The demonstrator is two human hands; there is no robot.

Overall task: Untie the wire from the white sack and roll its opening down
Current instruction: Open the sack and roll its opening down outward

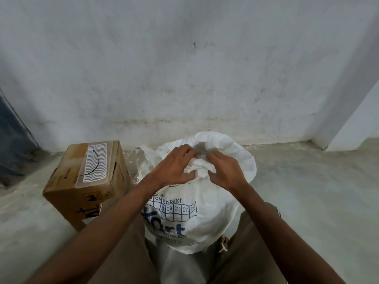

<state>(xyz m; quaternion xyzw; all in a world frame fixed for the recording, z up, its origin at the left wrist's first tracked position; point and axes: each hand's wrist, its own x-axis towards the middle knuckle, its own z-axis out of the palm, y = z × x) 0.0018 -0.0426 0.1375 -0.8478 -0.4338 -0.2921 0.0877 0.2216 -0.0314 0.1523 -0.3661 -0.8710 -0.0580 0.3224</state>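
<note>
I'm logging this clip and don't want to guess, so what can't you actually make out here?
Head view only:
- The wire: a thin, short stretch shows between the fingertips; the left hand and right hand hide its twist.
- White sack: contents unseen; forearms cover part of the print.
- Cardboard box: marker writing cut off by the left forearm.
</note>
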